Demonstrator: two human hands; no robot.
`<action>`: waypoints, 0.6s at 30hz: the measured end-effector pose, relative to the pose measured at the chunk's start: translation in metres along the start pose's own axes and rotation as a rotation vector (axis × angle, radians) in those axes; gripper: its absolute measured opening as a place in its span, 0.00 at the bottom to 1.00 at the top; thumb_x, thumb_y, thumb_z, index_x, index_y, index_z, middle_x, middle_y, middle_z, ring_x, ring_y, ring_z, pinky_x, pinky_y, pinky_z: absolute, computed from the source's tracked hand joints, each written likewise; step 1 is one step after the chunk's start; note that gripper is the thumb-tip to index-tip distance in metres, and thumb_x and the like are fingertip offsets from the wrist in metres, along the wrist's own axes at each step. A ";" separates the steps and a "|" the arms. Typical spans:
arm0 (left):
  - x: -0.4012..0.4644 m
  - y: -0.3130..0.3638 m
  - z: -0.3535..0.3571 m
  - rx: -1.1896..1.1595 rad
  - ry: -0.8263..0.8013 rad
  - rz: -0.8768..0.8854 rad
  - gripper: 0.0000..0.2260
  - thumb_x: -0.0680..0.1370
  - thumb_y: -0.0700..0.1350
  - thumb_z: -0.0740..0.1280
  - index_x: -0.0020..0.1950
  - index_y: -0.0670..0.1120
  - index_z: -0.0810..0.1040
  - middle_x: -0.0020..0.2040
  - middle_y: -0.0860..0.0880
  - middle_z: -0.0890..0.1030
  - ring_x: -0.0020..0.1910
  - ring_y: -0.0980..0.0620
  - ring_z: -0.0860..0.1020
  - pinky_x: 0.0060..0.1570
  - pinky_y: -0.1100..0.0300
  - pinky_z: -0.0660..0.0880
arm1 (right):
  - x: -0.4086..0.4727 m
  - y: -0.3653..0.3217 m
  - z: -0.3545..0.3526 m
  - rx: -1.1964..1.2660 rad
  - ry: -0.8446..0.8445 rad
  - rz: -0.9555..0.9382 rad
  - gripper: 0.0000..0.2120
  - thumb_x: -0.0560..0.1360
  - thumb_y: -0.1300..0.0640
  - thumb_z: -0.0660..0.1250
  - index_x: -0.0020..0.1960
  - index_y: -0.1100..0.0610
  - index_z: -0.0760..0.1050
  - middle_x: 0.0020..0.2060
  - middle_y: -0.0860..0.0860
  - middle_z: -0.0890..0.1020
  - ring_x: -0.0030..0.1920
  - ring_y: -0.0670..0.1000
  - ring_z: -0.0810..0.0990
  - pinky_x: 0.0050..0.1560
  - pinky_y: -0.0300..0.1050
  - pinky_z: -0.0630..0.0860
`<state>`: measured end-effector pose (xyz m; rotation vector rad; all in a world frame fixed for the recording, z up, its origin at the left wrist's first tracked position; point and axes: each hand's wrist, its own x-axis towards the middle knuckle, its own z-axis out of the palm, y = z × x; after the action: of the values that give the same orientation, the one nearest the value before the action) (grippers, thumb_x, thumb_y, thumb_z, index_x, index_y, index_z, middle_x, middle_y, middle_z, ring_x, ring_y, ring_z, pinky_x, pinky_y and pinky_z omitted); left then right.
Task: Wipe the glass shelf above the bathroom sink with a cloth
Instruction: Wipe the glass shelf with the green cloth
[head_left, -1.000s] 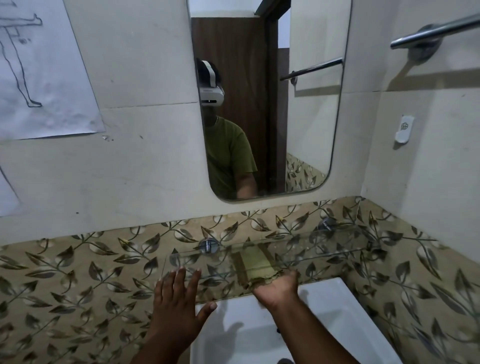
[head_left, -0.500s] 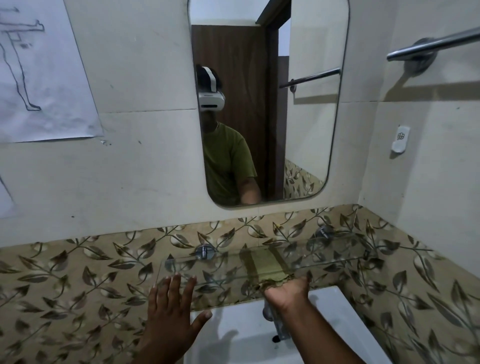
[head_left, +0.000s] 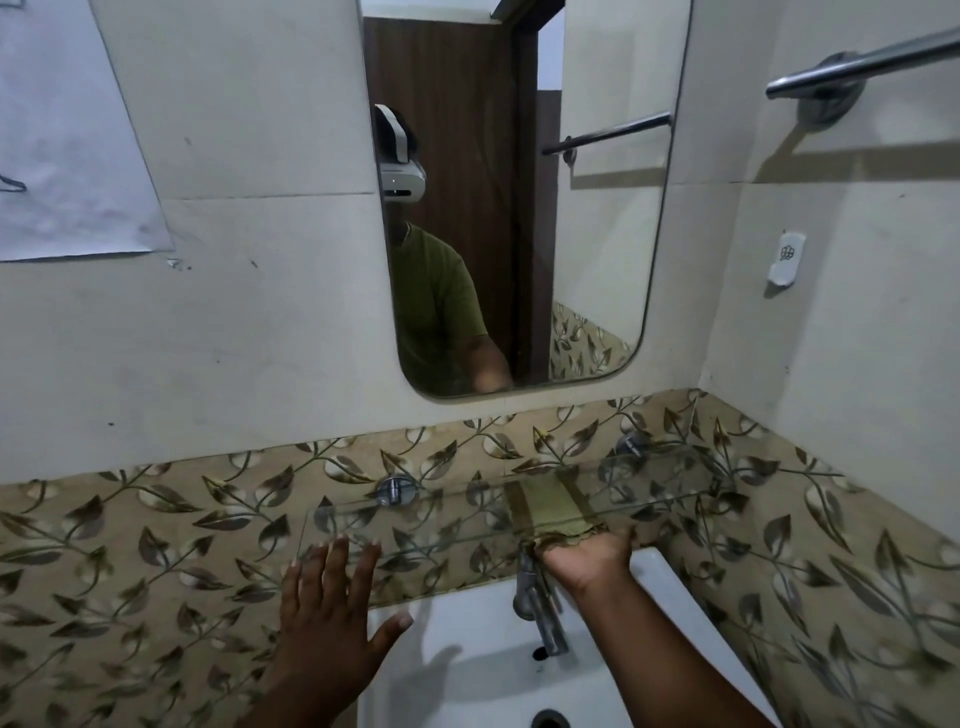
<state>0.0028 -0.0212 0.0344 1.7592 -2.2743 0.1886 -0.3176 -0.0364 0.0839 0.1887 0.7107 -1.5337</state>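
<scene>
Clear glass shelf (head_left: 467, 512) carries our olive-green cloth (head_left: 553, 512) under our right hand's (head_left: 589, 558) hidden fingers, grip unclear, while our left hand's (head_left: 332, 618) spread fingers (head_left: 340, 558) touch its edge, probably for steadiness.

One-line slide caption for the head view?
Right hand presses olive cloth under glass shelf; left hand open.
</scene>
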 end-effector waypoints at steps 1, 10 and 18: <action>-0.001 -0.001 -0.001 0.005 -0.012 0.002 0.40 0.76 0.74 0.49 0.78 0.50 0.67 0.74 0.36 0.71 0.73 0.35 0.64 0.76 0.44 0.45 | -0.004 -0.003 -0.004 -0.029 0.010 -0.058 0.39 0.76 0.30 0.53 0.74 0.59 0.68 0.68 0.65 0.73 0.74 0.64 0.66 0.74 0.66 0.58; -0.002 0.011 -0.006 -0.051 -0.028 -0.105 0.40 0.72 0.78 0.50 0.75 0.54 0.68 0.70 0.38 0.75 0.69 0.36 0.70 0.71 0.40 0.58 | 0.019 -0.053 -0.016 0.034 -0.062 -0.072 0.37 0.75 0.35 0.59 0.76 0.56 0.67 0.75 0.63 0.67 0.74 0.65 0.65 0.77 0.62 0.55; 0.001 0.025 -0.015 -0.024 0.019 -0.186 0.39 0.74 0.77 0.47 0.73 0.52 0.68 0.67 0.35 0.77 0.66 0.34 0.72 0.68 0.36 0.62 | 0.020 -0.068 -0.034 0.108 -0.246 0.024 0.35 0.77 0.33 0.55 0.70 0.58 0.76 0.67 0.66 0.76 0.68 0.71 0.73 0.69 0.73 0.64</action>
<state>-0.0194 -0.0115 0.0507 1.9343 -2.0757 0.1407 -0.3948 -0.0393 0.0677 0.0860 0.4301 -1.5410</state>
